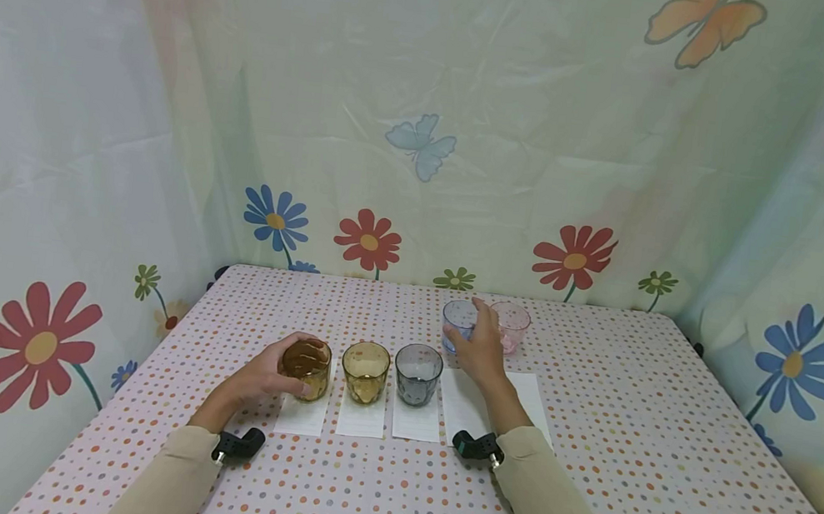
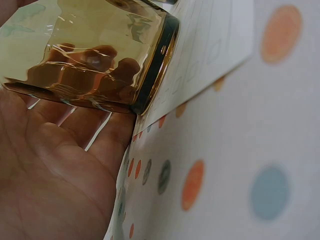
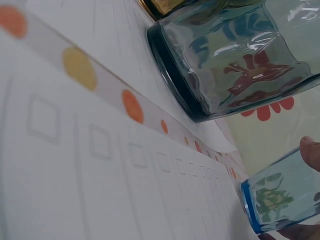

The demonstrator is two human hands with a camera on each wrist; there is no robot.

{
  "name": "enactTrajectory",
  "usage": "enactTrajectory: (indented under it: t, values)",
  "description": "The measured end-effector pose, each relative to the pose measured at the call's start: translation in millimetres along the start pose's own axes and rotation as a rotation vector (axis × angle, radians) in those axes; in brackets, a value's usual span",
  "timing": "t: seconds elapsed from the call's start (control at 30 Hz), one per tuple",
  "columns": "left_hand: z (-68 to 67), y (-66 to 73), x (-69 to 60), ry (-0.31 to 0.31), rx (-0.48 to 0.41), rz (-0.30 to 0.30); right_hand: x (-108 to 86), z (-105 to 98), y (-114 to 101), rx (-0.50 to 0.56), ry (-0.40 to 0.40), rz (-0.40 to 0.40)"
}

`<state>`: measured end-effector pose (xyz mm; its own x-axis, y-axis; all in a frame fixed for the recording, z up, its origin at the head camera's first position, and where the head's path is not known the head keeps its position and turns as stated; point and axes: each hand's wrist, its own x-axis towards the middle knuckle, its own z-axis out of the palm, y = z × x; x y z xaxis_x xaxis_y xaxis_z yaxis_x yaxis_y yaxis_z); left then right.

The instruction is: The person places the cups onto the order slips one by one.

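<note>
My left hand (image 1: pixel 260 373) grips a dark amber glass (image 1: pixel 316 381), thumb in front and fingers around the far side. In the left wrist view its fingers show through the amber glass (image 2: pixel 100 55), which stands on a paper sheet. At the back, my right hand (image 1: pixel 484 355) holds a clear blue glass (image 1: pixel 455 318). The right wrist view shows the thumb (image 3: pixel 311 152) on one side of the blue glass (image 3: pixel 275 200) and fingers on the other. A pink glass (image 1: pixel 516 331) stands just right of that hand, partly hidden by it.
A lighter amber glass (image 1: pixel 365 374) and a grey glass (image 1: pixel 418 375) stand in a row right of my left hand, each on a lined paper sheet (image 1: pixel 415 426). Another sheet (image 1: pixel 529 395) lies under my right forearm. A dotted cloth (image 1: pixel 357 494) covers the table; a flowered curtain (image 1: pixel 306 112) surrounds it.
</note>
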<state>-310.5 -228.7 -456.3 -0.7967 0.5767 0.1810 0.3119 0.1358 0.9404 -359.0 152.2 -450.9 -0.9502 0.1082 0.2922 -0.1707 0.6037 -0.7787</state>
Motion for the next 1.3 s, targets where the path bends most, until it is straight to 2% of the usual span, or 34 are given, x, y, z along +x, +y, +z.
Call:
enactTrajectory:
  t: [0.43, 0.9, 1.3]
  values:
    - [1.4, 2.8, -0.6, 0.04, 0.033, -0.057, -0.8, -2.0, -0.8, 0.037, 0.01, -0.013]
    - [0.4, 0.8, -0.8, 0.032, 0.028, -0.047, -2.8, -4.7, -2.8, 0.137, 0.003, -0.061]
    - [0.1, 0.5, -1.3, 0.039, 0.038, -0.045, -5.8, -10.4, -8.6, 0.221, 0.016, -0.042]
